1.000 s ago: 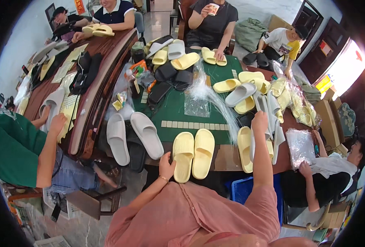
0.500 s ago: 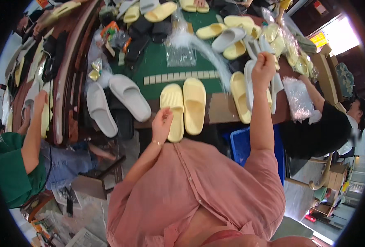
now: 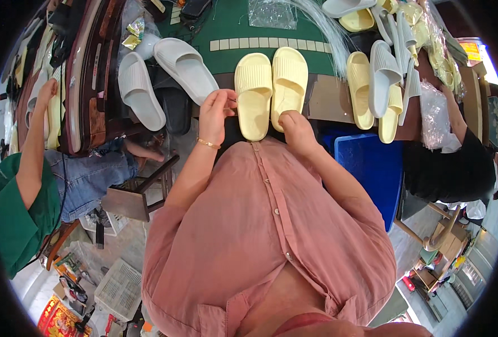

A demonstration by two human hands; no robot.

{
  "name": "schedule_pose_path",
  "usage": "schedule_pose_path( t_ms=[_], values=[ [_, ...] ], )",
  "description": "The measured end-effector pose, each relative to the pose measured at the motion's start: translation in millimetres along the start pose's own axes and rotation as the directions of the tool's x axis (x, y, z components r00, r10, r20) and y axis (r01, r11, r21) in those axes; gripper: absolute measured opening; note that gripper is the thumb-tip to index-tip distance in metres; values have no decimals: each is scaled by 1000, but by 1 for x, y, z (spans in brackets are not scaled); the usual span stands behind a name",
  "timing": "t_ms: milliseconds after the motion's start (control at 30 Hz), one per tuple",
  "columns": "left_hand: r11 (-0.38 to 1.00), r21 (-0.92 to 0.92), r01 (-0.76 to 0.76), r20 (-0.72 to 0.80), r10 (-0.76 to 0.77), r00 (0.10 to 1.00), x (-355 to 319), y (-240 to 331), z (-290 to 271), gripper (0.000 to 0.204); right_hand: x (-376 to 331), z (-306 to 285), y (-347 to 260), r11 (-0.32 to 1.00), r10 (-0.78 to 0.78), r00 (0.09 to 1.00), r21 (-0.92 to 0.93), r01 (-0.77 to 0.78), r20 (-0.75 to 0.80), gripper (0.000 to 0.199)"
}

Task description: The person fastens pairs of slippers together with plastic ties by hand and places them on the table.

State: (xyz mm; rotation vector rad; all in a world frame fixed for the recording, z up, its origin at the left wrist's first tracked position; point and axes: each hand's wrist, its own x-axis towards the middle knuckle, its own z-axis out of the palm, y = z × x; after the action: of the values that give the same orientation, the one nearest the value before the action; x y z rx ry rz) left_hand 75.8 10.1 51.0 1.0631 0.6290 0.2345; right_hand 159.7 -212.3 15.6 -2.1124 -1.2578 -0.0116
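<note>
Here my left hand [image 3: 216, 115] was pinched shut at the heel edge of the left yellow slipper [image 3: 253, 95], fingertips together on something too small to make out. My right hand [image 3: 295, 124] was curled closed at the heel of the right yellow slipper [image 3: 289, 78], touching it; whether it truly gripped, I could not tell. The two slippers lay side by side, touching, toes away from me, at the near edge of the worktop [image 3: 327, 101].

A blue bin [image 3: 369, 168] stood just to my right, below the worktop edge; what was in it I could not see. A clear plastic bag [image 3: 271, 12] lay flat on the green mat [image 3: 226, 28] beyond the pair, and a crumpled clear bag [image 3: 435, 115] sat at the right end by another person's arm.

The green mat covered the middle of the worktop, with a row of pale tiles [image 3: 265, 43] across it. Two grey slippers [image 3: 162, 76] lay to my left, a black one [image 3: 174, 104] between them. More yellow and grey slippers [image 3: 375, 84] were crowded on the right. A person in a green sleeve [image 3: 13, 213] sat to my left, and a wooden stool [image 3: 133, 196] stood near them on the floor.
</note>
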Motion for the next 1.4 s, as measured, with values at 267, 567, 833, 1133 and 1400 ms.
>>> schedule_pose_path(
  t_ms=[267,567,833,1133,1400],
  values=[
    [610,792,-28,202,-218,955,-28,-21,-17,26,7,7,32,997,45,999,-69,-43,28,13],
    [424,904,52,186,-500,846,-19,-50,3,29,16,17,54,990,75,997,-124,-74,4,12],
    [623,774,115,138,-343,929,7,-75,-2,25,24,12,52,977,142,989,-152,-147,-45,14],
    [895,306,324,-137,-296,946,44,-72,33,26,19,18,34,969,235,962,-43,-243,-142,29],
    [299,933,-199,94,334,938,37,-78,21,41,10,1,42,978,182,930,-37,-204,-318,29]
  ],
)
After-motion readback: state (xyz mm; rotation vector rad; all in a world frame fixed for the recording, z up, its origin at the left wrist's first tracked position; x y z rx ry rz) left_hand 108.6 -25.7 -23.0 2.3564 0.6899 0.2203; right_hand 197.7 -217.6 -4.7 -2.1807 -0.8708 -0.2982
